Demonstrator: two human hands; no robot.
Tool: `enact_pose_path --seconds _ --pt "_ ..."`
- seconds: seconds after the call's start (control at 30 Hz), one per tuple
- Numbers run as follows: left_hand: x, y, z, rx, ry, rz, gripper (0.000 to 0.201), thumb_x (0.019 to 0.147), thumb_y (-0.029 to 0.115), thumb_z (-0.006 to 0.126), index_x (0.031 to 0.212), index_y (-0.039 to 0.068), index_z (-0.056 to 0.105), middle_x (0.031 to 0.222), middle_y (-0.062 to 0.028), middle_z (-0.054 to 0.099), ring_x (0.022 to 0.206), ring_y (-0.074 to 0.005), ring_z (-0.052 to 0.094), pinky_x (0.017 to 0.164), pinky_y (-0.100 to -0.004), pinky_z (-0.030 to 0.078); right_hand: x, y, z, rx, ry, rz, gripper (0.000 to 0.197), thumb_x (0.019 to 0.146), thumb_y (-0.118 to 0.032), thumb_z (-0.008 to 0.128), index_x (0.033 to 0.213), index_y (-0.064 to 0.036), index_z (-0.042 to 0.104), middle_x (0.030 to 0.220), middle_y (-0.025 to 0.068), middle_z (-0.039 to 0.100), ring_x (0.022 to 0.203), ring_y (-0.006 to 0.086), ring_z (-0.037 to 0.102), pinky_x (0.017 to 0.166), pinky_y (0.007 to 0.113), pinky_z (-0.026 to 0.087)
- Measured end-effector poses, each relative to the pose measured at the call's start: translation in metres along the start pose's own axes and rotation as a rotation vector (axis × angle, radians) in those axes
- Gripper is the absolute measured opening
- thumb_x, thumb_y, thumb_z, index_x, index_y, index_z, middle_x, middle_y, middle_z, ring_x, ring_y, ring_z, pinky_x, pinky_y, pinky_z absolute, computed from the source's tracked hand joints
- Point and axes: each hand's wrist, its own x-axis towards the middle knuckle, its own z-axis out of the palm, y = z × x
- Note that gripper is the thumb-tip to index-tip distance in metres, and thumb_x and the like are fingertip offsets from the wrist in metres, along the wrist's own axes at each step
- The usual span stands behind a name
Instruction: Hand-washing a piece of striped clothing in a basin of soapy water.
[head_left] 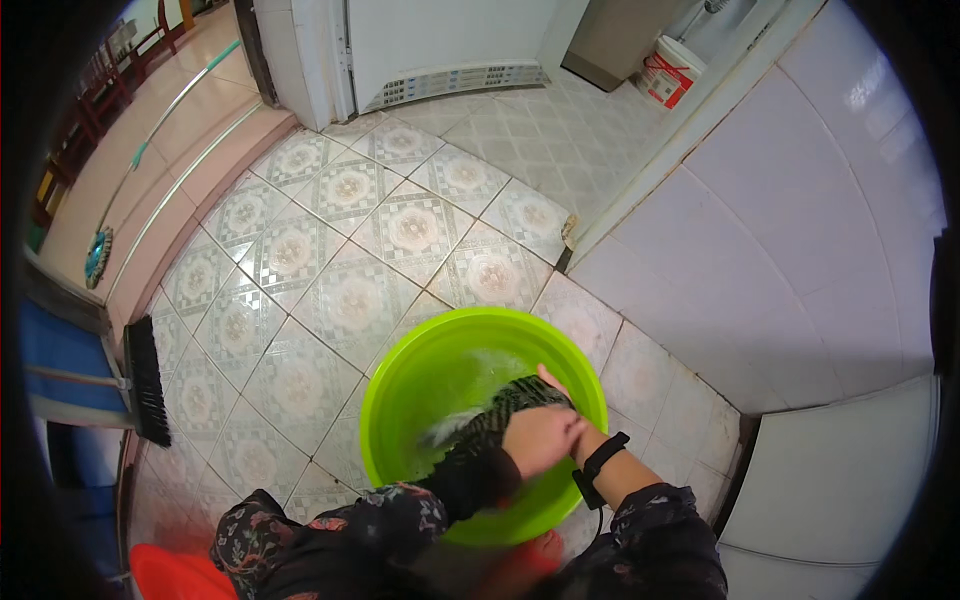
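a round lime-green basin point(375, 430) sits on the patterned tile floor point(355, 300) at the lower centre of the frame, and a dark patterned cloth point(490, 415) is inside it, bunched near the middle. the left hand point(545, 440), coming from the lower left, is curled and partly blurred; it lies against the cloth and overlaps the right hand point(562, 393). i cannot tell whether its fingers close on the fabric. the right hand reaches in from the lower right, mostly hidden, with a digit showing at the cloth's far edge; its grip cannot be told either. a black band point(605, 455) circles the right wrist, and both sleeves are dark with a floral print. pale, wet-looking patches show in the basin beyond the cloth. a black-bristled broom point(147, 382) stands at the left of the frame, a mop point(135, 160) at the upper left, and a white-and-red bucket point(670, 72) at the upper right.
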Motion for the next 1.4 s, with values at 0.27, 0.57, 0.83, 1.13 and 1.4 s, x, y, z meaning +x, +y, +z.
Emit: enact_pose_path --seconds 0.27,0.57,0.83,1.13,1.4 --pt "0.015 -0.044 -0.014 0.059 0.357 -0.229 0.032 0.083 0.027 0.047 0.062 0.004 0.054 0.058 -0.0185 0.053 0.056 -0.0357 0.053 0.05 -0.0449 0.041 0.002 0.008 0.021 -0.43 0.314 0.086 0.031 0.082 -0.029 0.048 0.095 -0.0024 0.059 0.09 0.0108 0.059 0.077 0.0189 0.056 0.068 0.03 0.044" --pt "-0.003 -0.123 -0.051 0.336 -0.131 -0.516 0.027 0.081 0.025 0.045 0.077 0.004 0.062 0.078 -0.018 0.061 0.077 -0.035 0.059 0.068 -0.0424 0.046 -0.01 -0.044 0.076 -1.684 0.418 -0.062 0.042 0.072 -0.028 0.058 0.102 0.0009 0.055 0.097 0.0214 0.056 0.086 0.0355 0.055 0.074 0.043 0.043" --pt "-0.014 -0.144 -0.042 0.342 -0.565 -0.383 0.028 0.068 0.012 0.052 0.092 -0.002 0.058 0.085 -0.0199 0.061 0.078 -0.0356 0.059 0.067 -0.0407 0.047 -0.027 0.035 0.091 -2.454 -0.258 -0.516 0.052 0.061 -0.03 0.07 0.105 -0.0072 0.055 0.115 0.0148 0.047 0.112 0.0282 0.039 0.089 0.049 0.032" --pt "-0.036 -0.159 0.012 0.282 -0.746 -0.608 0.083 0.068 0.015 0.059 0.129 -0.007 0.007 0.091 -0.0265 0.058 0.09 -0.0316 0.058 0.077 -0.0396 0.045 -0.018 -0.001 0.088 -2.562 -0.035 0.311 0.027 0.069 -0.02 0.062 0.091 -0.0058 0.063 0.095 0.0134 0.059 0.089 0.0289 0.058 0.075 0.045 0.046" --pt "-0.008 -0.135 -0.051 0.446 -0.619 -0.354 0.02 0.066 0.021 0.056 0.074 0.006 0.066 0.085 -0.0147 0.062 0.079 -0.0306 0.06 0.07 -0.0409 0.046 -0.012 -0.012 0.06 -2.471 0.093 0.292 0.021 0.061 -0.013 0.056 0.078 -0.0066 0.066 0.083 0.0151 0.063 0.082 0.0277 0.061 0.072 0.034 0.049"
